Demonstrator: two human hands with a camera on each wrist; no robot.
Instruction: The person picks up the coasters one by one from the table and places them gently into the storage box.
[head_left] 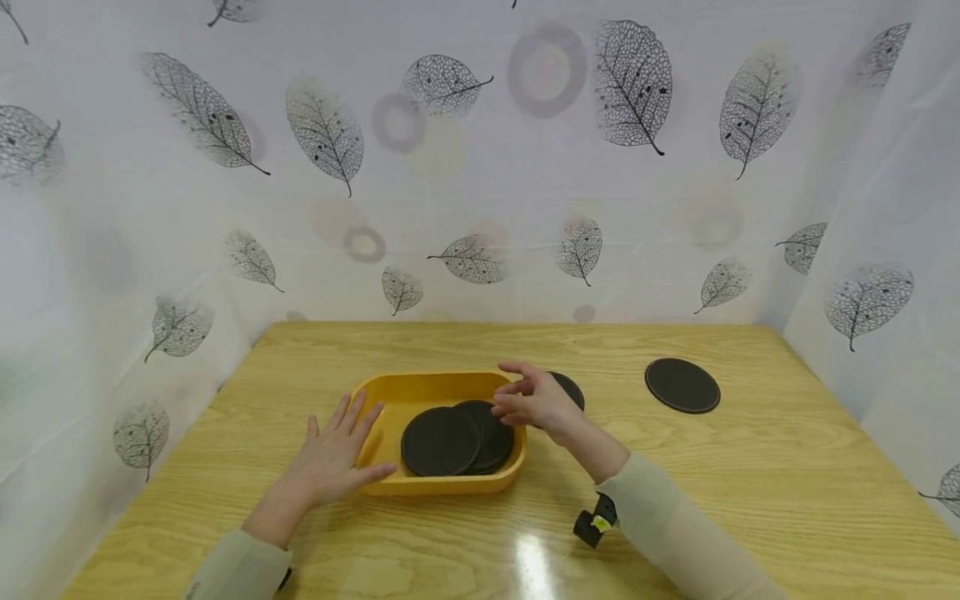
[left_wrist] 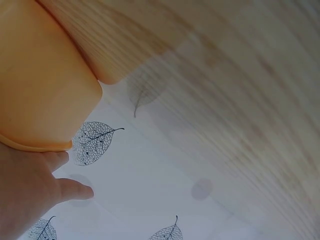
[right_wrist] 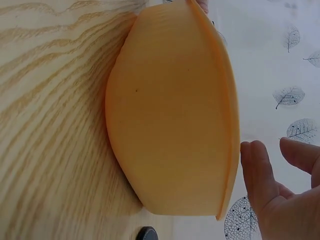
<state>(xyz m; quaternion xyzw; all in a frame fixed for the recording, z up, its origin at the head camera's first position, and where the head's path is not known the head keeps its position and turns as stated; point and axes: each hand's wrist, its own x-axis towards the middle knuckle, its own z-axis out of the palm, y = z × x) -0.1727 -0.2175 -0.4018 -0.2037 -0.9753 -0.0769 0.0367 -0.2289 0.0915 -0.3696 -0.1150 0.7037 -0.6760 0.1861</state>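
Observation:
A yellow plastic tray (head_left: 442, 486) stands on the table, with two round black coasters inside; one coaster (head_left: 440, 442) overlaps the other coaster (head_left: 495, 437). My left hand (head_left: 333, 454) rests at the tray's left rim, fingers spread; the left wrist view shows this hand (left_wrist: 25, 190) against the tray's edge. At the opposite end is my right hand (head_left: 536, 400), over the right rim, its fingers slightly bent and nothing in them. Fingers of that hand (right_wrist: 280, 200) lie close to the rim in the right wrist view; contact is unclear. A third coaster (head_left: 568, 389) is partly hidden behind the right hand.
Farther right on the wooden table (head_left: 750, 483) lies another black coaster (head_left: 682, 385) with a stitched edge. A white curtain (head_left: 510, 200) printed with leaves hangs behind the table and along both sides.

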